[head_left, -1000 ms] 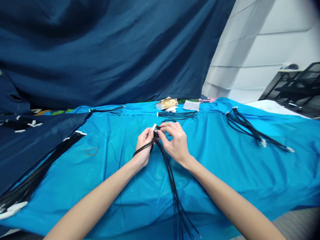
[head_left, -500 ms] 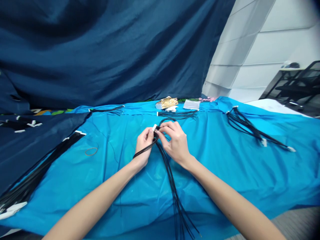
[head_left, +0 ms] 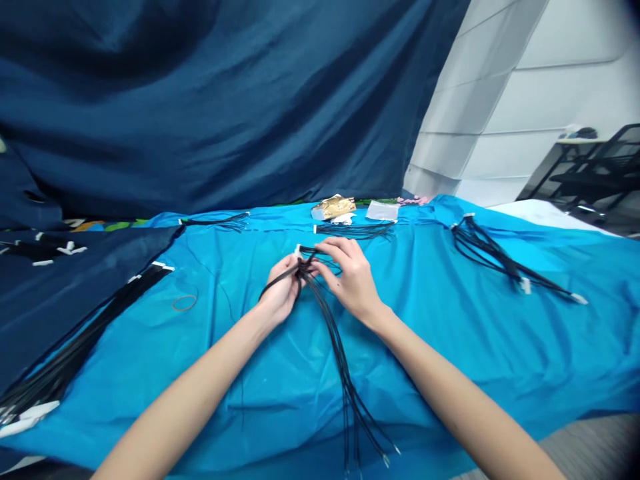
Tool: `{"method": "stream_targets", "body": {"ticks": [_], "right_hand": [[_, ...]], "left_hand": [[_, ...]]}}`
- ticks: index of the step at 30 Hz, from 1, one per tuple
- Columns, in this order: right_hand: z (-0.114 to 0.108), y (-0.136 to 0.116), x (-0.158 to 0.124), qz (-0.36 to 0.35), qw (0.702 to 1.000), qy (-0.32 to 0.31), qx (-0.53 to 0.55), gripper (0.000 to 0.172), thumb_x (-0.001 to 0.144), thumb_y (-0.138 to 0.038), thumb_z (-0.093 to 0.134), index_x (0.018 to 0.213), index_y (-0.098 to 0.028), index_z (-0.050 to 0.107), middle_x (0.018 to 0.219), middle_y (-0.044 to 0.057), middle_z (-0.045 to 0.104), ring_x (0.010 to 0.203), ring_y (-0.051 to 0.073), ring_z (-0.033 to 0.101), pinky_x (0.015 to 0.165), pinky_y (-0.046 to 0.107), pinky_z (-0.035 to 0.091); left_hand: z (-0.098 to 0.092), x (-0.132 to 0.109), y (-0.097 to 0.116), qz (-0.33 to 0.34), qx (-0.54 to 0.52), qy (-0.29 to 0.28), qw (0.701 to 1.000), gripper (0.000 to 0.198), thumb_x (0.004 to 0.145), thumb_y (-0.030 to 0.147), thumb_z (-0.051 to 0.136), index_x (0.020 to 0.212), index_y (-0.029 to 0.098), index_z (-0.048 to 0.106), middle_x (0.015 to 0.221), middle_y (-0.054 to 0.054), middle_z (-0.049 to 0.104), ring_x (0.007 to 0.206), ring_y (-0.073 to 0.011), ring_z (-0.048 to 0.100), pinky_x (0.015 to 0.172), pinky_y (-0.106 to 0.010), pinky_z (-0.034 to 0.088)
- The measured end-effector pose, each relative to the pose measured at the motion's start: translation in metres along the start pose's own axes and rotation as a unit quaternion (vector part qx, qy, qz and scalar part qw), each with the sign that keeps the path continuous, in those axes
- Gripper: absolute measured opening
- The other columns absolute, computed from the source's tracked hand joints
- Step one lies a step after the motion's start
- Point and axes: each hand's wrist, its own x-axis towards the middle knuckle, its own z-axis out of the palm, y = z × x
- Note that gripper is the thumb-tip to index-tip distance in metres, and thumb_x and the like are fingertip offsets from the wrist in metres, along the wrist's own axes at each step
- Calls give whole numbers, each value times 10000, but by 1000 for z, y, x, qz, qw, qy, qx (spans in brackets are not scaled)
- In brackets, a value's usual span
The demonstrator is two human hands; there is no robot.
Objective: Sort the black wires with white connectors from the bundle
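A black wire harness (head_left: 336, 339) with a white connector (head_left: 298, 251) at its top is held between both hands above the blue sheet (head_left: 410, 320). My left hand (head_left: 281, 288) is closed around the harness just below the connector, and a loop of wire crosses over its fingers. My right hand (head_left: 351, 275) pinches some of the black wires just right of the connector, thumb and fingertips together. From the hands the wires hang down toward the front edge and fan out, with small metal tips on the loose ends.
More black harnesses lie at left (head_left: 95, 333), at back (head_left: 353, 231) and at right (head_left: 500, 257). A thin brown ring (head_left: 185, 303) rests left of my hands. Gold crumpled wrapping (head_left: 336, 208) and a clear plastic bag (head_left: 383, 211) sit at the back, before a dark blue curtain (head_left: 225, 100).
The white connector and my left hand have shifted slightly left. My right fingers have drawn away from the connector, and more wires show spread between the hands.
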Motion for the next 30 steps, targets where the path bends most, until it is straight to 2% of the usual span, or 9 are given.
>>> {"method": "stream_targets", "body": {"ticks": [3, 7, 13, 20, 24, 27, 30], "right_hand": [[-3, 7, 3, -30, 999, -6, -13, 386, 809, -303, 566, 1178, -201, 512, 1138, 72, 525, 1032, 211, 459, 905, 362, 422], [-7, 15, 7, -52, 998, 5, -35, 459, 791, -319, 590, 1222, -207, 482, 1193, 91, 480, 1101, 233, 423, 946, 402, 400], [-12, 23, 9, -57, 996, 51, -43, 386, 832, -254, 530, 1215, -235, 487, 1186, 85, 481, 1079, 218, 445, 904, 386, 432], [-13, 22, 10, -76, 991, 95, -58, 374, 842, -196, 498, 1213, -240, 493, 1156, 86, 499, 1001, 198, 478, 854, 364, 456], [-13, 20, 10, -100, 985, 119, -74, 437, 842, -170, 498, 1265, -267, 442, 1137, 83, 511, 1010, 193, 483, 840, 354, 463], [-14, 17, 7, -137, 970, 169, -113, 469, 819, -120, 526, 1253, -283, 456, 1133, 82, 514, 1050, 191, 475, 833, 332, 466], [-16, 9, 2, -249, 927, 227, -168, 394, 764, -97, 602, 1111, -279, 574, 1064, 50, 562, 1018, 162, 483, 835, 286, 462]], "left_hand": [[-5, 10, 10, -19, -67, 38, 997, 212, 859, 117, 399, 694, 125, 532, 705, -65, 627, 765, -164, 637, 779, -329, 481], [-8, 15, 22, -44, -111, 51, 992, 257, 871, 91, 357, 693, 114, 540, 789, -101, 648, 868, -190, 640, 881, -407, 452], [-7, 10, 31, -72, -132, 23, 988, 269, 872, 94, 352, 688, 107, 547, 828, -120, 658, 923, -228, 628, 903, -500, 426], [-10, 7, 38, -91, -108, -31, 990, 254, 872, 106, 357, 712, 117, 555, 838, -103, 665, 935, -228, 623, 888, -531, 425], [-9, 7, 41, -106, -99, -32, 989, 269, 876, 105, 345, 719, 113, 564, 844, -103, 668, 870, -209, 641, 878, -512, 439], [-7, 6, 39, -96, -116, -32, 988, 285, 872, 96, 343, 698, 104, 569, 822, -108, 666, 838, -195, 647, 891, -463, 448], [-5, 5, 36, -81, -129, -28, 988, 308, 870, 82, 331, 680, 103, 573, 783, -101, 664, 811, -181, 650, 908, -441, 443]]}}
